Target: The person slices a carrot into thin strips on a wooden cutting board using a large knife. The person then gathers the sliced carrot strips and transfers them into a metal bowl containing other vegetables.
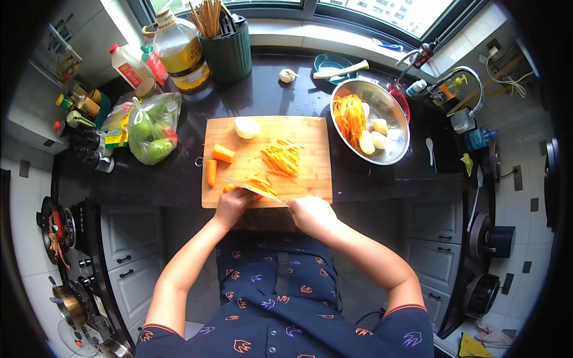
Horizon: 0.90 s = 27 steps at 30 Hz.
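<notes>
My right hand [313,216] grips a kitchen knife [255,191] at the near edge of a wooden cutting board [313,131]. The blade points up and left across a carrot piece [228,187], which my left hand [233,206] presses down with bent fingers. Fresh carrot strips [261,181] lie along the far side of the blade. A loose pile of carrot shreds [282,159] sits at the board's middle right. Two thick carrot chunks [224,153] rest at its left. Behind them lies a pale, rounded peeled vegetable [246,127], its kind unclear.
To the right, a steel bowl [388,156] holds carrot shreds and several peeled potatoes [378,139]. Garlic [287,76] and a teal dish [332,62] lie behind. Left stand a bag of green vegetables [153,134], an oil jug [182,56] and a chopstick holder [228,55].
</notes>
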### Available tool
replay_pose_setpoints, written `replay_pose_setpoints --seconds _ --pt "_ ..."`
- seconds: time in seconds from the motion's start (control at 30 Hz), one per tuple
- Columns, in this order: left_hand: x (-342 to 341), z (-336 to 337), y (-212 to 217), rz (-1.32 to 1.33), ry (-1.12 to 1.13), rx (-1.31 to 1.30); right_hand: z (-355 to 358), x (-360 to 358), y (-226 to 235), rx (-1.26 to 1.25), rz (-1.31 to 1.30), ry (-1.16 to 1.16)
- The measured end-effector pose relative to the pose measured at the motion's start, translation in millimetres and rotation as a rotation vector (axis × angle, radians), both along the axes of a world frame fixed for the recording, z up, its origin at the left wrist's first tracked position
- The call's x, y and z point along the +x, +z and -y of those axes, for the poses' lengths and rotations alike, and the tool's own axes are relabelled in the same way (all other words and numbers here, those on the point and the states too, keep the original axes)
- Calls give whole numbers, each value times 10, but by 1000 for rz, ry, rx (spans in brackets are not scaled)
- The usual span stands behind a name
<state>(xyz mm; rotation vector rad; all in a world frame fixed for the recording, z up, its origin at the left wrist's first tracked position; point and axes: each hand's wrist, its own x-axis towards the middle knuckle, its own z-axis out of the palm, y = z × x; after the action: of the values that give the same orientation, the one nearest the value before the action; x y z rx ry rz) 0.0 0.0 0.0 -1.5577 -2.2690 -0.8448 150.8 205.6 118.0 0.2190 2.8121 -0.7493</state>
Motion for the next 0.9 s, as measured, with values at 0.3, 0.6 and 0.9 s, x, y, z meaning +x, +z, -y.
replay_pose_setpoints --seconds 0.3,0.6,0.9 --pt "50 22 -91 47 13 -33 92 -39 -205 39 31 -16" --pt "25 49 -88 49 7 -61 119 -179 -366 0 -38 -8" --pt "20 16 -54 51 -8 13 5 4 -34 10 53 2"
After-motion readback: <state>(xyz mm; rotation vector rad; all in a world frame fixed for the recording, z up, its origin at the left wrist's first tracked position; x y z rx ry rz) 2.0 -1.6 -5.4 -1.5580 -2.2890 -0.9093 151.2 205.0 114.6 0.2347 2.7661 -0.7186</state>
